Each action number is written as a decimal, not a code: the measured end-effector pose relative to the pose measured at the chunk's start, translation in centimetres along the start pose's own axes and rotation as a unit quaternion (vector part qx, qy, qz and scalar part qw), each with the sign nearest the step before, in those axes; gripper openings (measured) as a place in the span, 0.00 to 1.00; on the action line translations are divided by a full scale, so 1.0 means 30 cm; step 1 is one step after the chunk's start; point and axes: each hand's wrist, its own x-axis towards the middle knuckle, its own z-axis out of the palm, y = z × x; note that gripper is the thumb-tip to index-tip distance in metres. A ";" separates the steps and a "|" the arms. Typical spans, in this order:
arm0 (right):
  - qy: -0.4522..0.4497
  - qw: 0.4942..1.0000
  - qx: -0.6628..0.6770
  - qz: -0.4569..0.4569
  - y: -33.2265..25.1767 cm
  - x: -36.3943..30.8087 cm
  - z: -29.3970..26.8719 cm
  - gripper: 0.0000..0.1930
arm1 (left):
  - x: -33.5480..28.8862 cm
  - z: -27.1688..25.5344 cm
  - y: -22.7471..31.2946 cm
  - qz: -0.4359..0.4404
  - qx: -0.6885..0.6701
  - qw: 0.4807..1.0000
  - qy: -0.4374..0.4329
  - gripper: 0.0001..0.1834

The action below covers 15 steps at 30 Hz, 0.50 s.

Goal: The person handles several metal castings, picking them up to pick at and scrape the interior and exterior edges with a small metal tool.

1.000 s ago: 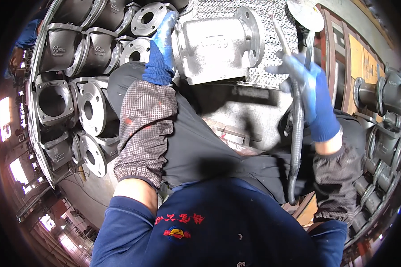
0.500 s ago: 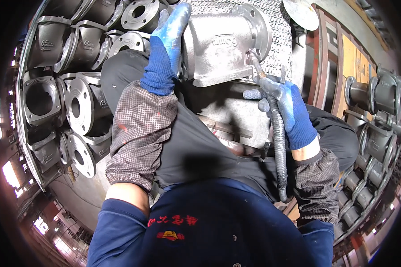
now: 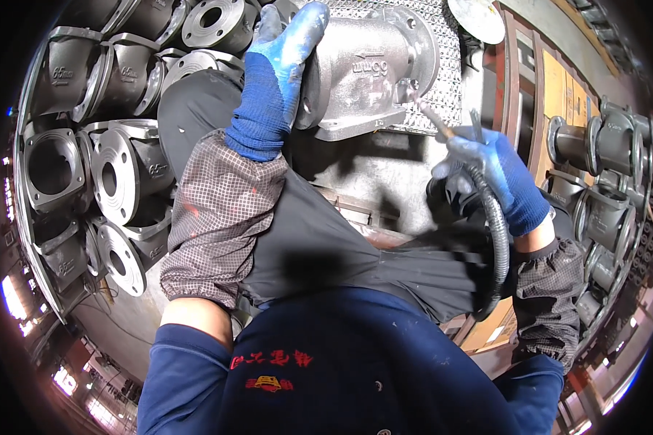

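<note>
I see my left hand [image 3: 283, 54], in a blue glove, closed over the left flange of a grey cast valve body [image 3: 370, 69]. The fingers wrap the flange rim from above, and the palm presses on its face. The valve body lies on its side on a perforated metal bench [image 3: 450, 80], near the top middle of the view, its right flange facing my right hand.

My right hand [image 3: 497, 170], also in a blue glove, is closed around a slim air tool [image 3: 442, 130]. The tool's thin tip points up and to the left and sits at the lower edge of the right flange; I cannot tell whether it actually touches the metal. A dark ribbed hose [image 3: 495, 246] runs from the tool down past my right wrist and curves away under the forearm.

Both forearms wear checked grey sleeve covers [image 3: 218, 217] over a dark blue top, and a dark apron [image 3: 326, 239] spreads between them.

To my left, a stack of dark valve bodies [image 3: 116, 174] with round flanges lies heaped together, well apart from the one I hold. On my right, more dark castings [image 3: 602, 181] stand in a row beside a wooden panel [image 3: 559, 80]. A pale round disc [image 3: 479, 18] lies at the top edge, just beyond the bench
</note>
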 end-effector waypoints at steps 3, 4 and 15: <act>-0.015 0.999 -0.033 -0.005 0.015 -0.004 -0.015 0.17 | 0.002 -0.003 -0.010 -0.010 -0.010 1.000 0.005 0.18; 0.004 1.000 -0.003 -0.006 0.020 -0.006 -0.022 0.18 | 0.003 0.008 -0.003 -0.010 -0.010 1.000 0.005 0.18; 0.083 0.910 -0.180 -0.363 -0.018 0.008 -0.193 0.20 | 0.062 0.002 0.000 -0.383 -0.391 0.832 0.092 0.22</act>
